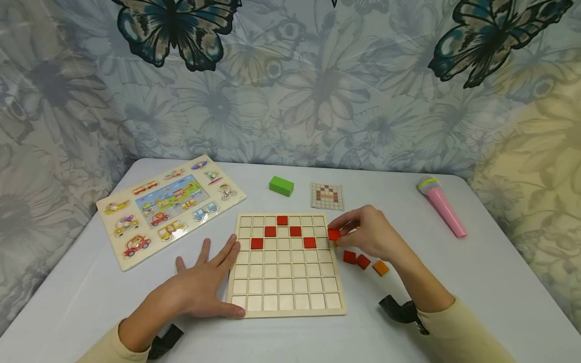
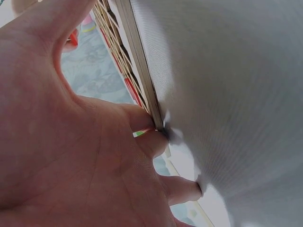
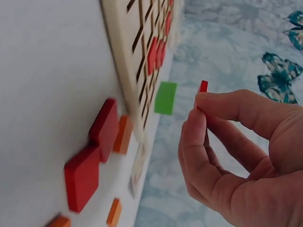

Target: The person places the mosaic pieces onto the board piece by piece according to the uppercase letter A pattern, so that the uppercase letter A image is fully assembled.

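- Backdrop [image 1: 299,101]: flowered, with butterflies along the top; fills the far side.
- Table [image 1: 399,217]: white covering, spans the scene below the backdrop.
- Picture puzzle board [image 1: 147,194]: left and far, lying at an angle; vehicle pictures round a central street scene.
- Grid board [image 1: 285,316]: pale, flat at centre, near side of the table. Cells in rows; five hold inlaid red tiles [image 1: 283,220] as an inverted V: one in the far row, two in the second, two in the third.
- Left hand [image 1: 204,287]: fingers straight and spread wide, at the left edge of the grid board; thumb at its near left corner. Left wrist view shows fingertips against the board's side.
- Right hand [image 1: 373,234]: thumb and fingers narrow, pinching one tile.
- Microphone [image 1: 442,206]: pink, yellow-green band at the head; far right.
- Pattern card [image 1: 327,196]: small printed grid, just beyond the far right part of the grid board.
- Green block [image 1: 281,186]: beyond the grid board, left of the card.
- Held red tile [image 1: 334,234]: raised, beside the board's right edge, toward the far end.
- Two loose red tiles [image 1: 349,257]: right of the board, close together.
- Orange tile [image 1: 381,268]: right of those; right wrist view shows three orange pieces.
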`<state>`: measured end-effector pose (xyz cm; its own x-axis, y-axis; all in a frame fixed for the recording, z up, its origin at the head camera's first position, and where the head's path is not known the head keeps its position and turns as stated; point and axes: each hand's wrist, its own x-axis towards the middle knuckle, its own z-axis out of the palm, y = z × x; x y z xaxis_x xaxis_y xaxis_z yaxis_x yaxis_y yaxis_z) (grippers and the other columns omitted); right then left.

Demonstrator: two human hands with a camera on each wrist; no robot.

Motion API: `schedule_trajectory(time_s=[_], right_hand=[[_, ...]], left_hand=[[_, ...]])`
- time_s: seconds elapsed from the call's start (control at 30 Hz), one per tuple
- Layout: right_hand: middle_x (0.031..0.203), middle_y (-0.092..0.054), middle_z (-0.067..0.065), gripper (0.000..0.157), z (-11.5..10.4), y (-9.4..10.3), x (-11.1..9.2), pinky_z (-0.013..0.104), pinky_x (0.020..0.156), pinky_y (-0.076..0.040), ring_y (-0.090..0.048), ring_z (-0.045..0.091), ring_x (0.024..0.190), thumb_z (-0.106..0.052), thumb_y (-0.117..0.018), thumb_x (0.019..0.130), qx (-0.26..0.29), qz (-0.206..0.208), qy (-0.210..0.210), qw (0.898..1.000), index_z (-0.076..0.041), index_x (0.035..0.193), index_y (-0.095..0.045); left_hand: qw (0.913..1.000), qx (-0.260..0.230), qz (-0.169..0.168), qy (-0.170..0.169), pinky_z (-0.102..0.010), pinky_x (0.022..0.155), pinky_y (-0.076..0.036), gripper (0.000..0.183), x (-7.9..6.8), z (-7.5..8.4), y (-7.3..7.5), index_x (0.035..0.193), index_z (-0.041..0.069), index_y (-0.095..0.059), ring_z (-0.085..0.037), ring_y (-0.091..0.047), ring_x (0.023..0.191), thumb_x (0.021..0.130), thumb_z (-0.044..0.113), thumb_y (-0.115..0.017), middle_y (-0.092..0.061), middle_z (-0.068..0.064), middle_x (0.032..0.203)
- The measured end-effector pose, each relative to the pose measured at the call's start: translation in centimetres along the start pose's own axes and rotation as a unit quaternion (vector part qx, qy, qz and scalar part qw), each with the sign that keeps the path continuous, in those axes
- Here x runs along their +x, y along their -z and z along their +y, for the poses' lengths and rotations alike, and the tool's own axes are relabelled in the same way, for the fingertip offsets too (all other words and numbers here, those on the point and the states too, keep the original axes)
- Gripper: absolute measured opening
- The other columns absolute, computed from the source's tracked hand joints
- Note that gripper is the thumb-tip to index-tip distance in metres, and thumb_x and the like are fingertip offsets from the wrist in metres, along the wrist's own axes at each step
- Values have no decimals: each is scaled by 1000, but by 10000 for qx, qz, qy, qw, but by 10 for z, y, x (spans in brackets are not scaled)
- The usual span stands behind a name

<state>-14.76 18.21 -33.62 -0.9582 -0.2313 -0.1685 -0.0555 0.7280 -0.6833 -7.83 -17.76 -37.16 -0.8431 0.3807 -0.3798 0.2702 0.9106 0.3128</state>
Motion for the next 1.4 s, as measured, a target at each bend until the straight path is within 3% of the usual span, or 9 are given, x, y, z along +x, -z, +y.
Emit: schedule_trajectory(time_s=[0.57, 0.9, 1.4], right_hand=[[95, -77, 0, 22, -18, -20, 6, 34, 77, -55, -68, 17, 86, -8, -86, 82, 162, -248, 349, 9990, -15, 103, -83], [91, -76, -1, 27, -15, -29, 6, 32, 69, -53, -67, 18, 86, -3, -85, 78, 315, -501, 50, 9982, -20, 99, -84], [89, -73, 4, 33, -12, -40, 9, 30, 70, -53, -65, 17, 83, 8, -80, 77, 466, -763, -159, 9959, -14, 101, -82]], left_hand=[[10000, -22, -26, -59, -99, 88, -9, 136, 0, -1, 2, 169, 14, -11, -62, -1, 154, 71, 82, -76, 4, -1, 178], [10000, -30, -58, -20, -99, 89, -9, 136, 0, 0, 2, 169, 15, -11, -62, -1, 154, 70, 82, -76, 3, 0, 178], [9999, 61, 8, -80, -99, 87, -11, 136, 0, -1, 0, 169, 13, -12, -63, -3, 154, 70, 83, -75, 2, -1, 178]])
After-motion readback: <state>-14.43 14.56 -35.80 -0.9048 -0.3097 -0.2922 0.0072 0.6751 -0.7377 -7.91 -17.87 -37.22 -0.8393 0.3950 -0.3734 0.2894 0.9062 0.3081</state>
